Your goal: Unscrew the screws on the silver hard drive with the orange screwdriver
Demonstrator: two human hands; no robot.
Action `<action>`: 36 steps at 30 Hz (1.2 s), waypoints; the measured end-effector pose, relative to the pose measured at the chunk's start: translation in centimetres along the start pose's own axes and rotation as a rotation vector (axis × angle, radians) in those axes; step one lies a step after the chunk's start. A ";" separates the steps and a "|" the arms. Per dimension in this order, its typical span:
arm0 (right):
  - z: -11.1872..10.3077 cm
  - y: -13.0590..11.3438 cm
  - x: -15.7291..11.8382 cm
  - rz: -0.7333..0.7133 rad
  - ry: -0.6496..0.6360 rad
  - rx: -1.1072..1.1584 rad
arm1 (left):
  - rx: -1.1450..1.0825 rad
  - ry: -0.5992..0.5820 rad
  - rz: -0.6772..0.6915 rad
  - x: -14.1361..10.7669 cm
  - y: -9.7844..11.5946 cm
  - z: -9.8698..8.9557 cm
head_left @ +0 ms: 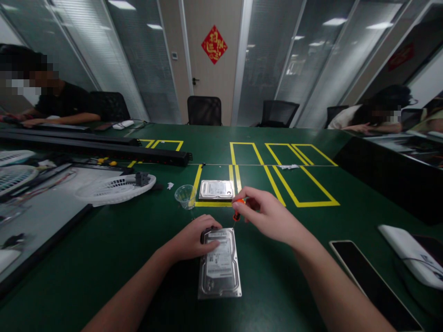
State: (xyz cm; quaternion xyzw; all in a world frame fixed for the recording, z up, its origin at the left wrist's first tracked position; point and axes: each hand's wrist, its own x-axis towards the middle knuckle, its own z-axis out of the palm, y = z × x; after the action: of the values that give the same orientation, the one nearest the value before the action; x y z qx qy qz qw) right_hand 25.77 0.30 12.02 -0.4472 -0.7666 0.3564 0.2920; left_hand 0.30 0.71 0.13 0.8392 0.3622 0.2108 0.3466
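Observation:
A silver hard drive (218, 260) with a white label lies flat on the green table in front of me. My left hand (199, 237) grips its upper left side, with the thumb across the label. My right hand (265, 212) pinches an orange and black screwdriver (236, 215), its thin tip pointing down at the drive's upper right corner. Whether the tip sits in a screw is too small to tell. Beyond my hands, a second hard drive (216, 189) lies inside a yellow tape outline, and a clear plastic cup (185, 197) stands to its left.
Racket-shaped white frames (121, 188) and long black bars (104, 146) lie at the left. A phone (374, 281) and a white device (411, 253) are at the right. A black box (391, 175) stands farther right. People sit at both far sides.

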 end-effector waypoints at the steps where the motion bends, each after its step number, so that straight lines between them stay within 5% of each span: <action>1: 0.1 0.1 0.1 -0.011 0.023 -0.004 | -0.003 -0.002 -0.003 0.0 0.0 0.0; 8: 0.3 0.1 0.2 -0.055 0.055 0.003 | -0.006 0.005 0.004 0.0 -0.2 0.1; 18: -0.2 -0.9 -0.2 0.039 -0.102 0.052 | -0.002 0.005 0.013 0.0 0.0 -0.1; 36: 0.7 -0.1 0.4 -0.053 0.076 0.090 | -0.001 0.014 0.022 0.1 -0.2 0.1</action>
State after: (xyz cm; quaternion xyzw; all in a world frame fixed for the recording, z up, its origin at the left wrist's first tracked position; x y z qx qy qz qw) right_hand 25.03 0.41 11.70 -0.4265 -0.7496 0.3653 0.3503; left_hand 0.35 0.80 -0.08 0.8415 0.3554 0.2207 0.3420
